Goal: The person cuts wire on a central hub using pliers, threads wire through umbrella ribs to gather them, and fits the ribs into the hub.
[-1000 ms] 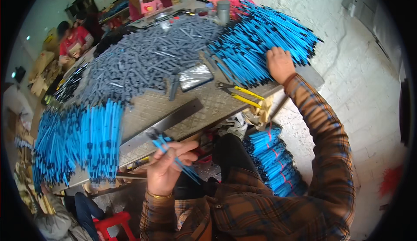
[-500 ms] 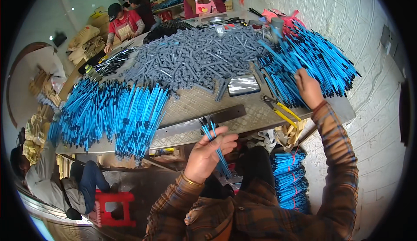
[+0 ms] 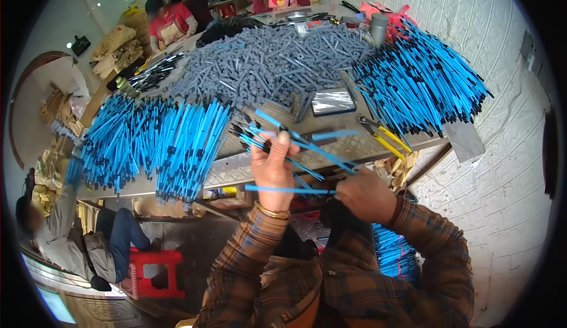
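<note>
My left hand [image 3: 273, 174] is closed around several thin blue sticks with black ends [image 3: 304, 168], above the table's near edge. Beside it on the right, my right hand [image 3: 367, 195] grips more thin blue sticks [image 3: 289, 190], which point leftward, one of them passing in front of my left wrist. Some sticks between the hands are smeared by motion and cross each other. On the right of the table lies a large pile of the same blue sticks [image 3: 428, 80]. Another blue pile [image 3: 189, 145] covers the table's left front.
A wide heap of grey plastic pieces [image 3: 260, 68] fills the table's middle. Near my hands are a dark tray of silvery strips [image 3: 332, 101] and yellow-handled cutters [image 3: 390, 142]. Bundled blue sticks [image 3: 393, 251] stand below. Other people sit around the table; a red stool [image 3: 155, 269] is at left.
My right hand has come from the right-hand pile down and left to beside my left hand, now holding blue sticks. My left hand has risen slightly, still holding its sticks.
</note>
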Motion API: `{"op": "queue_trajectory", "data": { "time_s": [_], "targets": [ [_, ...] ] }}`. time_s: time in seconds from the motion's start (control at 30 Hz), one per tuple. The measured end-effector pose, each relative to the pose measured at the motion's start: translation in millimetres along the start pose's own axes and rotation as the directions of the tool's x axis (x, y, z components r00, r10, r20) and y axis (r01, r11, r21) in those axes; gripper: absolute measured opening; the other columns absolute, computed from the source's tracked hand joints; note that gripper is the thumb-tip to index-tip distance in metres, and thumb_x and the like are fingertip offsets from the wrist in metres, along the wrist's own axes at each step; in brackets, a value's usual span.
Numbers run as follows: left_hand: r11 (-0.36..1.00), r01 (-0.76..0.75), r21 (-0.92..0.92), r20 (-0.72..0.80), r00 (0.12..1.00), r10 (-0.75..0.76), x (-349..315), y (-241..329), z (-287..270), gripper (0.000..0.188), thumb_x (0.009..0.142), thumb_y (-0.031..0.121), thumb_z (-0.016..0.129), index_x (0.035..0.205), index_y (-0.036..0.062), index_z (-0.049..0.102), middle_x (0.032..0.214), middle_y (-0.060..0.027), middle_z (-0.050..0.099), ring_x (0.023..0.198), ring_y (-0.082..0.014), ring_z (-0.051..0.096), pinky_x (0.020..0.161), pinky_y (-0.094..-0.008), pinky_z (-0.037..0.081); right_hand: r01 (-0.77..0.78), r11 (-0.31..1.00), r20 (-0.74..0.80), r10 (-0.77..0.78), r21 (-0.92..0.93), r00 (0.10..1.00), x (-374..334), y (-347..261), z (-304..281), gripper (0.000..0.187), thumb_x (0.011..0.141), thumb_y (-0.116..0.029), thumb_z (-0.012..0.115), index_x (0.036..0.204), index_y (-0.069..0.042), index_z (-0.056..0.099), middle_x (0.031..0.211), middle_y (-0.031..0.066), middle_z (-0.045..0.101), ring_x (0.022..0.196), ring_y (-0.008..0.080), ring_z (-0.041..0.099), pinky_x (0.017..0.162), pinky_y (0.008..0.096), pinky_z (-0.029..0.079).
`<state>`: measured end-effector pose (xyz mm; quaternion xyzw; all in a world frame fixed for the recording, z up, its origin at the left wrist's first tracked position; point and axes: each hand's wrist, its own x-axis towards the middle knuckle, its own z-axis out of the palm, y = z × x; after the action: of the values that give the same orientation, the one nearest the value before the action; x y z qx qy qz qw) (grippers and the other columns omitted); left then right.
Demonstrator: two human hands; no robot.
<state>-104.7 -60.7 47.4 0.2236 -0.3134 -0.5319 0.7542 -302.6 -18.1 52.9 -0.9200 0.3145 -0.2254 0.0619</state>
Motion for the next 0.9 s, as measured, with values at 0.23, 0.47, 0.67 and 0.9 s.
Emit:
{"op": "queue_trajectory", "data": {
  "time_s": [0.23, 0.47, 0.67, 0.9],
  "targets": [
    [0.993, 0.059, 0.102, -0.109, 0.993, -0.048, -18.4, 13.4, 14.3, 0.007, 0.087, 0.009, 0.057, 0.089, 0.0104, 0.050, 0.073, -0.0043, 0.059, 0.057, -0.0142, 0.057, 0.061, -0.0246, 0.047, 0.087, 0.996, -0.170, -0.091, -0.032, 0.981, -16.5, -2.9, -0.8, 0.013, 0.074, -0.011, 0.063, 0.083, -0.007, 0.054, 0.083, 0.0109, 0.057, 0.075, 0.0271, 0.056, 0.068, 0.0412, 0.042],
    [0.998, 0.033, -0.051, 0.128, 0.991, -0.026, -31.5, 7.1, 14.6, 0.011, 0.087, 0.007, 0.056, 0.098, 0.0087, 0.053, 0.078, -0.0094, 0.061, 0.059, -0.0127, 0.050, 0.057, -0.0264, 0.041, -0.259, 0.949, -0.362, 0.309, 0.180, 0.879, -22.9, 10.0, 2.5, 0.013, 0.079, -0.011, 0.058, 0.090, -0.005, 0.053, 0.086, 0.0143, 0.056, 0.078, 0.0294, 0.056, 0.070, 0.0381, 0.045],
    [0.964, 0.253, -0.077, 0.275, 0.935, -0.224, -41.9, 28.0, 20.1, 0.017, 0.088, 0.007, 0.051, 0.105, 0.0066, 0.053, 0.087, -0.0145, 0.062, 0.062, -0.0135, 0.048, 0.061, -0.0278, 0.040, -0.461, 0.762, -0.012, 0.523, 0.455, 0.852, -28.6, 15.7, -6.3, 0.018, 0.085, -0.018, 0.055, 0.096, -0.004, 0.054, 0.088, 0.0153, 0.057, 0.084, 0.0329, 0.057, 0.073, 0.0366, 0.047],
    [0.901, 0.420, 0.107, 0.477, 0.774, -0.417, -53.5, 40.9, 0.4, 0.022, 0.088, 0.007, 0.048, 0.110, 0.0048, 0.053, 0.097, -0.0209, 0.062, 0.064, -0.0161, 0.051, 0.063, -0.0298, 0.041, -0.686, 0.593, -0.450, 0.520, -0.423, 0.726, -71.8, 123.0, -74.8, 0.026, 0.079, -0.019, 0.060, 0.100, -0.005, 0.054, 0.092, 0.0167, 0.057, 0.083, 0.0360, 0.056, 0.069, 0.0419, 0.046]
  ]
}}
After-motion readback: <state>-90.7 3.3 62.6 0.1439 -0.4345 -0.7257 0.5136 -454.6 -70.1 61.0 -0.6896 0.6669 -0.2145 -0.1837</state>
